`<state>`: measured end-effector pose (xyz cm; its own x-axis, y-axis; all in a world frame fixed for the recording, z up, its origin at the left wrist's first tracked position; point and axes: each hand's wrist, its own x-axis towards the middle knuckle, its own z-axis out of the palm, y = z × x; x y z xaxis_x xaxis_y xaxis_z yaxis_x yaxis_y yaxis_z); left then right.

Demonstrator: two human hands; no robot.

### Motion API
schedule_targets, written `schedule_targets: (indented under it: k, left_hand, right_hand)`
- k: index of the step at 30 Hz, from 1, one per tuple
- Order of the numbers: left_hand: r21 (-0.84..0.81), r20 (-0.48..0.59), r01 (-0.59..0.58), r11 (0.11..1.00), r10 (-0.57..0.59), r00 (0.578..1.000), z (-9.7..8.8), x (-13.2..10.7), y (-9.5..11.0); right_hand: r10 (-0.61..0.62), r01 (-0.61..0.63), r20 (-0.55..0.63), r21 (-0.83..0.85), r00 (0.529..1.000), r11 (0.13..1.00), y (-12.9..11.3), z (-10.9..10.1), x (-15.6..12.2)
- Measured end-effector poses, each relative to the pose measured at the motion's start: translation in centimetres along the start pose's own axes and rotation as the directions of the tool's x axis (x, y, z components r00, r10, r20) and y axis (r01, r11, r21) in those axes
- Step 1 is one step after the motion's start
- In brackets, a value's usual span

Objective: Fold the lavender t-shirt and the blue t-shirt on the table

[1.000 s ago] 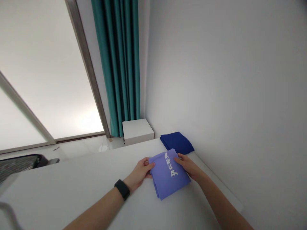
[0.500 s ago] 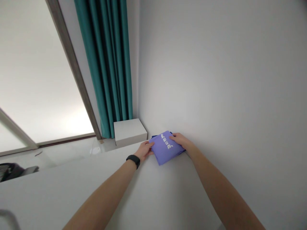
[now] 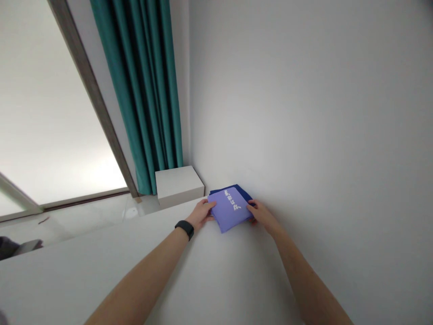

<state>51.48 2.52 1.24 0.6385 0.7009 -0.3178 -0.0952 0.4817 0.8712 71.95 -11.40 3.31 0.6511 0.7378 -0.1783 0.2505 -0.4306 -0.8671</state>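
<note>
A folded lavender cloth (image 3: pixel 226 210) is held between both hands, lying squarely stacked on a folded navy cloth (image 3: pixel 234 188), whose edges are seen only along the far side. The stack is placed at the far end of a white worktop (image 3: pixel 101 266), in the corner by a pale grey wall (image 3: pixel 304 113). The lavender cloth is smooth, flat and roughly square, with soft folded edges. A single column of white brush-style characters is printed on it, but they are too small to be read in this view; no brand is seen. The cloth is gripped from both sides: the left hand (image 3: pixel 201 214) is closed on its left edge and the right hand (image 3: pixel 262 215) on its right edge, with fingers pressed to the fabric. A black wristband (image 3: pixel 184 228) is worn on the left wrist. A white box (image 3: pixel 179 184) is seen beyond the worktop's far edge, near the foot of a teal curtain (image 3: pixel 138 90). A frosted glass panel (image 3: pixel 43 113) in a grey frame is seen to the left of the curtain.
</note>
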Motion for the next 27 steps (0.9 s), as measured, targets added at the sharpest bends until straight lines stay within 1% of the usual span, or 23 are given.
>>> schedule_targets:
  k: [2, 4, 6, 7, 11, 13, 15, 17, 19, 23, 25, 27]
  left_hand:
    - [0.009, 0.001, 0.000, 1.000, 0.000, 1.000, 0.0, -0.3, 0.0]
    - [0.018, 0.000, -0.007, 1.000, 0.007, 1.000, 0.1, -0.5, 0.1]
    - [0.026, 0.000, -0.020, 0.999, 0.020, 1.000, 0.3, -0.6, 0.5]
    - [0.030, 0.001, -0.029, 0.999, 0.029, 1.000, 0.5, -0.4, 0.8]
    - [0.039, 0.006, -0.065, 0.997, 0.065, 0.998, 1.7, 0.8, 2.1]
    - [0.049, -0.011, -0.072, 0.996, 0.073, 0.997, 2.3, 1.5, 2.5]
    - [0.069, -0.047, -0.066, 0.995, 0.069, 0.996, 2.9, 2.1, 2.6]
    - [0.093, -0.086, -0.054, 0.994, 0.062, 0.994, 3.3, 2.4, 2.4]
    - [0.114, -0.109, -0.052, 0.992, 0.064, 0.992, 3.4, 2.4, 2.2]
    - [0.143, -0.113, -0.080, 0.986, 0.096, 0.989, 3.5, 2.2, 2.2]
    - [0.151, -0.109, -0.094, 0.984, 0.111, 0.988, 3.6, 2.2, 2.3]
    - [0.157, -0.104, -0.106, 0.982, 0.123, 0.987, 3.8, 2.2, 2.3]
  right_hand:
    - [0.003, -0.002, -0.006, 0.088, 1.000, 0.996, 0.9, 0.7, -1.3]
    - [-0.006, 0.012, -0.028, 0.227, 1.000, 0.974, 1.4, 1.3, -2.3]
    - [-0.032, 0.053, -0.065, 0.347, 0.997, 0.936, 1.2, 1.5, -2.8]
    - [-0.052, 0.080, -0.084, 0.379, 0.995, 0.922, 0.9, 1.5, -2.8]
    - [-0.128, 0.185, -0.166, 0.391, 0.978, 0.902, -0.7, 0.8, -2.2]
    - [-0.119, 0.202, -0.223, 0.399, 0.968, 0.894, -1.2, 0.5, -1.7]
    - [-0.074, 0.182, -0.257, 0.426, 0.964, 0.886, -1.1, 0.6, -1.2]
    - [-0.020, 0.139, -0.247, 0.474, 0.969, 0.870, -0.4, 0.8, -1.1]
    - [0.007, 0.101, -0.194, 0.541, 0.981, 0.835, 0.6, 1.0, -1.3]
    - [-0.027, 0.054, -0.051, 0.668, 0.998, 0.742, 2.0, 1.2, -2.2]
    - [-0.037, 0.057, -0.043, 0.699, 0.998, 0.713, 2.0, 1.2, -2.4]
    - [-0.042, 0.080, -0.070, 0.714, 0.997, 0.696, 1.9, 1.3, -2.5]
